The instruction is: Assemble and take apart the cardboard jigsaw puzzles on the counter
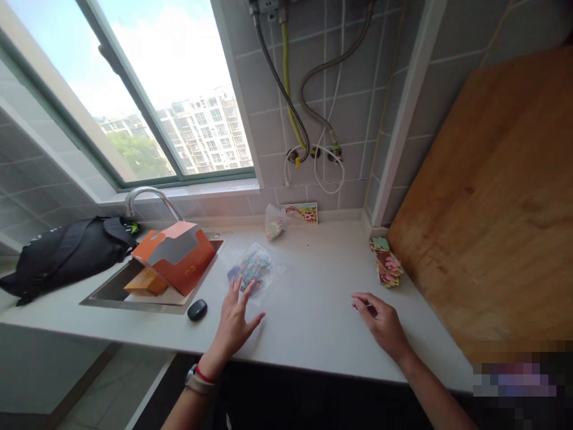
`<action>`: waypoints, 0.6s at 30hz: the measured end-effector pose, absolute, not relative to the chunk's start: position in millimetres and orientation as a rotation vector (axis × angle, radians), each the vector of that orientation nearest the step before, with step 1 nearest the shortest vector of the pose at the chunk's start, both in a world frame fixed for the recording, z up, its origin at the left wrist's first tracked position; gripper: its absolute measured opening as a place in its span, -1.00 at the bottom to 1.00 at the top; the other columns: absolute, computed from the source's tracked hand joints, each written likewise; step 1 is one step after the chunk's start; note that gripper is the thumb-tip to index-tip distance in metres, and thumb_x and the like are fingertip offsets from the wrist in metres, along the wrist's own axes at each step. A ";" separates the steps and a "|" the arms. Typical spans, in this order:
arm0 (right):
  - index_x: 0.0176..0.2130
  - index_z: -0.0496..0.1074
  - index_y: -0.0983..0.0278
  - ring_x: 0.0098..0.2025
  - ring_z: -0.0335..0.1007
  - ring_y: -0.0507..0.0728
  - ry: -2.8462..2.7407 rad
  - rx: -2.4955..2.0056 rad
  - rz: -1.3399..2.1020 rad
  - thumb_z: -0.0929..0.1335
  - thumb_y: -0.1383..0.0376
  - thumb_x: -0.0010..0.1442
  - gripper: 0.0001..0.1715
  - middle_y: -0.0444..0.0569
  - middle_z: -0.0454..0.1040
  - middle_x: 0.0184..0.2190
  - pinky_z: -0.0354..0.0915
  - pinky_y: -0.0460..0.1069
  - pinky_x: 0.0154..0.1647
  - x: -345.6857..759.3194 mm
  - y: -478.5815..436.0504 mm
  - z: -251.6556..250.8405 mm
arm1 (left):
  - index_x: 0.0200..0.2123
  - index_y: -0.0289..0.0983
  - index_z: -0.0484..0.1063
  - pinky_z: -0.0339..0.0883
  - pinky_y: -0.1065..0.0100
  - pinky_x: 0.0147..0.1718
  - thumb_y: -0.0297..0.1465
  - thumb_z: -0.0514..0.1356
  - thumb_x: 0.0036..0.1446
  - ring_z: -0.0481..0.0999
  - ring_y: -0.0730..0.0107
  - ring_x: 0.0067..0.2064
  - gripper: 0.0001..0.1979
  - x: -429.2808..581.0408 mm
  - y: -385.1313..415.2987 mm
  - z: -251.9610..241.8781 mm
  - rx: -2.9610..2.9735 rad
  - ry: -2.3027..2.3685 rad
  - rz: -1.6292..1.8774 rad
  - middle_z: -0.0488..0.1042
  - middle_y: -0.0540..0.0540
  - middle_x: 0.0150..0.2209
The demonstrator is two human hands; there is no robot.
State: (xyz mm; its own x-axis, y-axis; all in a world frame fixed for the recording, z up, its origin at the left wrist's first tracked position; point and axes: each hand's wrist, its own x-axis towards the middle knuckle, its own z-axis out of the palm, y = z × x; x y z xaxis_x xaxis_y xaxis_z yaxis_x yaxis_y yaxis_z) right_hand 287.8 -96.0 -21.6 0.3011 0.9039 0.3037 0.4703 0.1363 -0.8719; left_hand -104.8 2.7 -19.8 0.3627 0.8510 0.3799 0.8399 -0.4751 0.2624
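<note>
- Clear plastic bag (255,269) of puzzle pieces lies flat on the counter (322,286); likely light, soft, slippery, best pinched at its edge.
- Left hand (235,319): fingers spread open, tips at the bag.
- Right hand (382,322): fingers loosely curled, gripping nothing visible.

We look past the left hand (233,319) to a window (165,89) with grey-green frames, and daylight pours through it. Outside we see a tall apartment block (201,134) and a treetop (138,155) under a cloudy blue sky. Beyond the right hand (382,322) rises a grey tiled wall (264,77) — a yellow hose (289,89) and a braided metal hose (331,71) run down it. Further right we find a large wooden board (487,197). Nearer than the hands, the white tabletop (313,322) ends above a dark cabinet front (277,394) — and to their left we glimpse a pale tiled floor (111,388).
</note>
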 end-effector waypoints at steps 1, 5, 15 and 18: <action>-0.19 0.60 0.22 -0.30 0.60 0.22 -1.289 -1.500 0.532 0.32 -0.03 0.28 -0.57 0.05 0.64 -0.33 0.50 0.05 -0.25 288.3 -96.9 -23.0 | 0.43 -0.13 0.07 0.02 -0.32 0.30 -0.16 0.27 0.23 -0.18 -0.35 0.48 -0.22 -97.5 14.5 -22.9 2.556 1.650 0.659 -0.21 -0.31 0.50; -0.20 0.61 0.25 -0.34 0.59 0.20 -1.236 -1.491 0.596 0.33 -0.03 0.26 -0.55 0.05 0.64 -0.37 0.49 0.04 -0.26 285.5 -96.2 -22.5 | 0.45 -0.11 0.07 0.01 -0.40 0.24 -0.13 0.18 0.31 -0.17 -0.46 0.46 -0.29 -74.8 65.9 -31.4 2.434 1.830 0.379 -0.27 -0.38 0.50; -0.17 0.61 0.22 -0.30 0.59 0.19 -1.254 -1.470 0.675 0.33 0.04 0.29 -0.62 0.01 0.65 -0.33 0.46 0.04 -0.23 287.6 -95.7 -23.5 | 0.47 -0.10 -0.02 -0.03 -0.32 0.28 -0.12 0.00 0.41 -0.17 -0.28 0.48 -0.36 -47.0 156.9 -19.8 2.375 1.977 0.230 -0.25 -0.35 0.51; -0.20 0.61 0.22 -0.30 0.58 0.19 -1.267 -1.470 0.688 0.33 0.04 0.29 -0.63 0.00 0.65 -0.33 0.45 0.03 -0.24 288.4 -95.0 -24.0 | 0.47 -0.16 -0.04 -0.03 -0.33 0.28 -0.10 -0.01 0.40 -0.16 -0.28 0.48 -0.33 -45.6 179.5 -12.3 2.334 2.011 0.209 -0.24 -0.40 0.50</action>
State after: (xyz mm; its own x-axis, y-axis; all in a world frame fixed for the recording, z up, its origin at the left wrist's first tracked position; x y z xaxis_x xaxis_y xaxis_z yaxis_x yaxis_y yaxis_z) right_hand 288.4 -95.0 -24.0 0.2796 0.9405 0.1930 0.3507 0.0871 -0.9324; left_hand -45.6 179.5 -12.3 0.1436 0.9873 0.0674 0.9801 -0.1513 0.1286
